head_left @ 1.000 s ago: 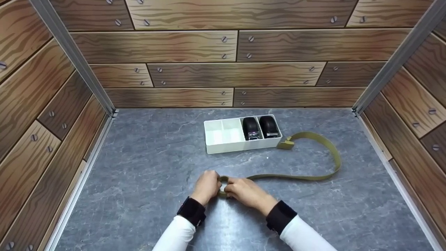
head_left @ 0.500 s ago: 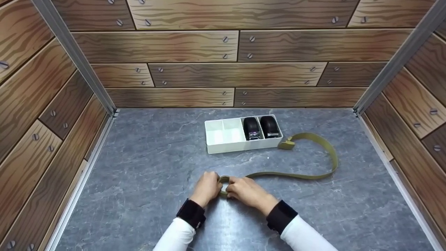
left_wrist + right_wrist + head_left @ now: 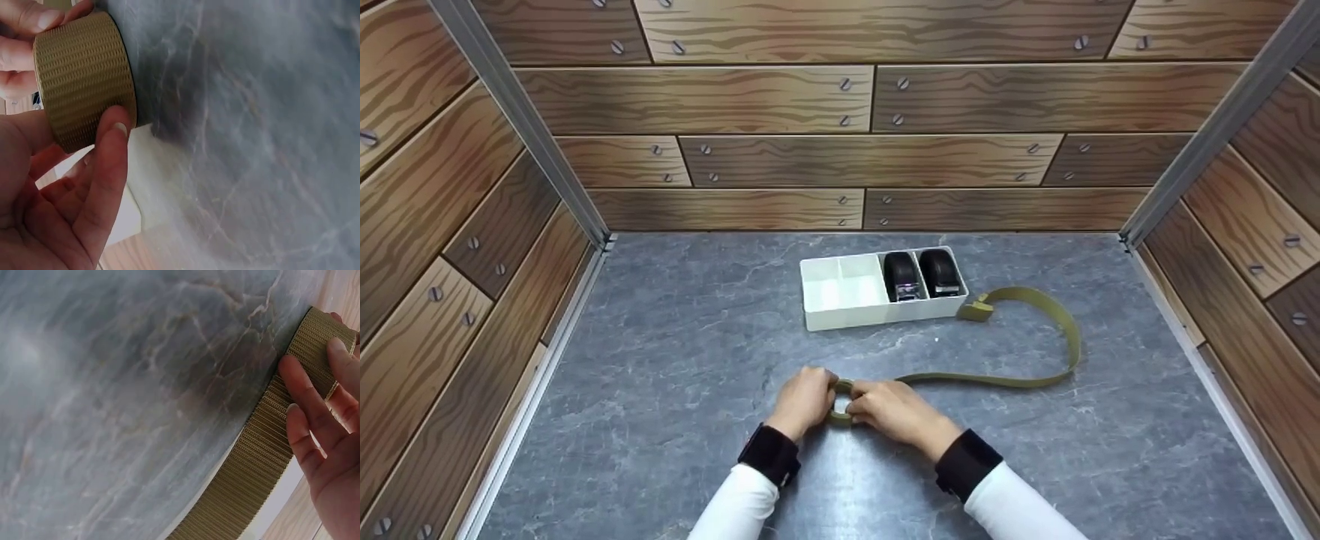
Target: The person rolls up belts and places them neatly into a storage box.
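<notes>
An olive webbing belt [image 3: 986,380] lies on edge on the grey table, curving round to its buckle end [image 3: 975,309] beside the white tray. Its near end is bent into a small coil, held by both hands. My left hand [image 3: 804,399] pinches the coil's left side; in the left wrist view one fingertip presses the ribbed webbing [image 3: 84,73]. On the opposite side my right hand [image 3: 896,414] grips the coil between thumb and fingers, with two fingertips along the webbing strip [image 3: 242,467] in the right wrist view. The coil's inner layers are partly hidden by fingers.
Behind the hands stands a white divided tray [image 3: 847,318]. Two rolled black belts [image 3: 898,271] with shiny metal buckles fill its right compartments; the left two hold nothing. Wood-patterned walls [image 3: 780,161] enclose the table at the back and sides.
The belt's far curve has drawn in slightly to the left, toward the hands. Both hands stay at nearly the same place on the coil, with small finger shifts. The tray has not moved.
</notes>
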{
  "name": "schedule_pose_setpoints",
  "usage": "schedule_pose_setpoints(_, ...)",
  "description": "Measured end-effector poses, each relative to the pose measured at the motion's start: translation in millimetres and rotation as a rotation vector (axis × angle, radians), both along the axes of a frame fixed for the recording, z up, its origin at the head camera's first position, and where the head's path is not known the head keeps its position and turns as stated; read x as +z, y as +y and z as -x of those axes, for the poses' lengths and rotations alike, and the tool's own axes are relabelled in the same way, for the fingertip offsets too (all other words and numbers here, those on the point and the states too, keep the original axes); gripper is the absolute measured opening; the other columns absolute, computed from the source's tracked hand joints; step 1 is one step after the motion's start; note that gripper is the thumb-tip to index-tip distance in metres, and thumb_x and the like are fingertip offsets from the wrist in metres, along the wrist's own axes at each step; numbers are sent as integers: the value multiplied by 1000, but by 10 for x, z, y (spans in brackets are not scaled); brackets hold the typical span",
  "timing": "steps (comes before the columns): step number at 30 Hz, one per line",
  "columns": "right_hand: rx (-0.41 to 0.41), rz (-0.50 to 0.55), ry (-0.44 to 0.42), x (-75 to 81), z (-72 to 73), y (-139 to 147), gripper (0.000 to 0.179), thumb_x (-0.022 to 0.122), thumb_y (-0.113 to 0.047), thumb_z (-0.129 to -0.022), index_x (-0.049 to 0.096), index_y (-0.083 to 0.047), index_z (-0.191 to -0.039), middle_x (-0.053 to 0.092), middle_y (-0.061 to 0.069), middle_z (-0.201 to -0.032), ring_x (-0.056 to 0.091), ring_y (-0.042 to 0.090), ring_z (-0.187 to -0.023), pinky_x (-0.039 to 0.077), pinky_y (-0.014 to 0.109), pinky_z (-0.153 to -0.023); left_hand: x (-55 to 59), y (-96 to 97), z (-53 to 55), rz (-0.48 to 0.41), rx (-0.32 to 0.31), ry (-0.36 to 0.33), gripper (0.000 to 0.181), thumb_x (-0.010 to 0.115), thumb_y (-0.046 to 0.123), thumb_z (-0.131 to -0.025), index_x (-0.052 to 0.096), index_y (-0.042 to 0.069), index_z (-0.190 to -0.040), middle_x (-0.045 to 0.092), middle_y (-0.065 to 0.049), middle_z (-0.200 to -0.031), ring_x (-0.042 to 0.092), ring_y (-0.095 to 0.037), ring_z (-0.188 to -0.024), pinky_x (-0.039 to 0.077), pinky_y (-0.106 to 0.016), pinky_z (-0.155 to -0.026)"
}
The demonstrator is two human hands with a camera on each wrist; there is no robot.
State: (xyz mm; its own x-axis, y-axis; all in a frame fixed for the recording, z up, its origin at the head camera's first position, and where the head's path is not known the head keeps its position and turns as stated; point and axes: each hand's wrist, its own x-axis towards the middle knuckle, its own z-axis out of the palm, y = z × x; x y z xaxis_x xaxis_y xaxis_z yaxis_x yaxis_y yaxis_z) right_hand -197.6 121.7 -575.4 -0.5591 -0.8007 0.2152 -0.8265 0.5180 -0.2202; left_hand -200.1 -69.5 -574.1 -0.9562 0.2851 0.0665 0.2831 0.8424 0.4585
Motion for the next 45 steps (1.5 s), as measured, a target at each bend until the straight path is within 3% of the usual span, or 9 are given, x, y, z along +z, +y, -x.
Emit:
schedule_pose_setpoints(6,-4,-8,36,-27,-34,-27,5,73,-24,-87,73,-21,-90,63,-6,-89,61,13,-68,50,28,-59,-6,6,-23,-55,53,-40,18,69,6,-81,64,12,-65,68,-6,-73,64,-24,-67,50,-39,-60)
schedule_pose_setpoints(11,26,-84,165,-10,-52,-3,5,72,-23,-87,69,-21,-85,61,-9,-92,51,10,-57,40,27,-51,15,-8,-3,13,-45,-52,18,67,1,-80,66,13,-66,68,-5,-75,63,-24,-68,50,-39,-60)
schedule_pose_setpoints(16,44,-79,257,-9,-64,27,9,73,-22,-83,65,-21,-79,60,-13,-91,44,9,-55,32,25,-52,17,-12,-6,43,-122,13,18,65,0,-80,68,15,-70,69,-3,-77,65,-25,-71,51,-39,-60)
schedule_pose_setpoints(19,57,-40,270,-35,-70,24,11,73,-25,-83,65,-21,-76,58,-11,-86,43,10,-52,33,25,-49,16,-3,-26,15,-108,46,20,66,3,-82,63,13,-65,67,-4,-74,65,-26,-69,51,-40,-61)
schedule_pose_setpoints(22,55,-12,275,-66,-74,13,11,75,-26,-83,67,-20,-78,57,-7,-82,47,11,-51,37,26,-48,30,10,-45,-54,-37,14,18,68,6,-83,64,10,-66,66,-6,-72,64,-25,-67,51,-39,-61)
schedule_pose_setpoints(27,37,-9,226,-91,-77,4,9,74,-25,-85,69,-17,-83,58,-5,-83,56,11,-59,46,26,-53,71,19,-54,-104,56,-52,8,71,6,-80,69,6,-72,67,-7,-71,60,-22,-63,50,-37,-59)
schedule_pose_setpoints(31,26,-23,156,-72,-65,37,6,70,-23,-89,70,-18,-88,61,-5,-92,60,12,-66,49,28,-58,74,8,-29,-65,26,-48,25,71,4,-79,58,12,-59,59,0,-61,53,-18,-56,45,-36,-54)
schedule_pose_setpoints(35,15,-21,97,-48,-54,77,6,68,-23,-91,72,-19,-92,63,-5,-100,62,13,-72,50,29,-62,53,-5,-1,-40,-14,-40,34,70,6,-82,50,16,-57,55,3,-60,51,-17,-56,43,-36,-53)
schedule_pose_setpoints(45,-10,-1,-32,-5,-82,25,7,70,-22,-90,73,-18,-95,58,-4,-90,56,12,-67,47,26,-57,33,32,-35,-151,25,-74,3,70,5,-81,72,5,-81,68,-5,-73,58,-15,-60,49,-31,-57)
